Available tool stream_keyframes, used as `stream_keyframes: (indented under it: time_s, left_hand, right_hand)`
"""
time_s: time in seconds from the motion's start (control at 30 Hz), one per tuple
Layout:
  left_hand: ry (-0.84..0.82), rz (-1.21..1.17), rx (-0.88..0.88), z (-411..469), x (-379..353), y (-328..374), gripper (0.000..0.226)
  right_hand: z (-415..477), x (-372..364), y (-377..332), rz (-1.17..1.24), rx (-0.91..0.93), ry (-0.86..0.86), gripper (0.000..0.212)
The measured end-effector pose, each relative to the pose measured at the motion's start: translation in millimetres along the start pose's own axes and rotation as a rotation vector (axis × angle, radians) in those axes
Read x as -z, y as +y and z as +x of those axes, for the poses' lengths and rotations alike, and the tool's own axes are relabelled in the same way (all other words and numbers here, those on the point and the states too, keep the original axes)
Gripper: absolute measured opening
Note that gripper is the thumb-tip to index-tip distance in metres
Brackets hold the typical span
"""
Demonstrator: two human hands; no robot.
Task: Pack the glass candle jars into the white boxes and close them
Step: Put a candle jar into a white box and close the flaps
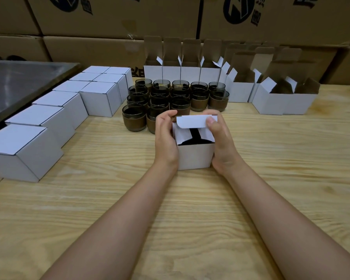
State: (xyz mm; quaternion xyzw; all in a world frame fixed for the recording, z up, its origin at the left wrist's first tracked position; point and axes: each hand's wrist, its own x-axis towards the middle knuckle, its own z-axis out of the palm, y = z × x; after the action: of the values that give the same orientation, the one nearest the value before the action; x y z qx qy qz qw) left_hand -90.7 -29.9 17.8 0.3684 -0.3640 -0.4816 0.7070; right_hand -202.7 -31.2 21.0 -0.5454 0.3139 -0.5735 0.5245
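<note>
Both hands gripping white box (194, 154) mid-worktop (190, 199): left hand (166, 136) curling round its left side, right hand (220, 136) pinching lid flap (192, 121) w/ thumb. Candle jars (170, 100) sitting just behind.

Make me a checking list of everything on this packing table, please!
Surface: light wooden table.
Job's things: white box half closed, side flaps folded in, lid flap bent over; dark inside. Glass candle jars clustered behind it. Closed boxes on the left; open boxes behind and to the right.
Clutter: nothing seen.
Hands: left hand grips the box's side; right hand pinches the lid flap.
Cables: nothing seen.
Surroundings: brown cartons stacked behind; dark metal sheet far left.
</note>
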Motion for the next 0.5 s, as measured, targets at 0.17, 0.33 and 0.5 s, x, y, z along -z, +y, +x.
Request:
stream_keyframes:
  time_s: [0.17, 0.33, 0.5]
  left_hand:
    - [-0.106, -0.061, -0.049, -0.5, 0.8, -0.1, 0.03]
    - [-0.158, -0.041, -0.06, 0.8, 6.1, -0.3, 0.026]
    - [-0.192, 0.015, -0.088, -0.1, 6.5, -0.7, 0.03]
  right_hand:
    - [-0.9, 9.3, -2.8, 0.0, 0.016, -0.151, 0.016]
    - [-2.8, 15.1, -3.9, -0.092, 0.029, -0.184, 0.018]
    - [-3.3, 19.8, -5.5, -0.108, 0.006, -0.266, 0.018]
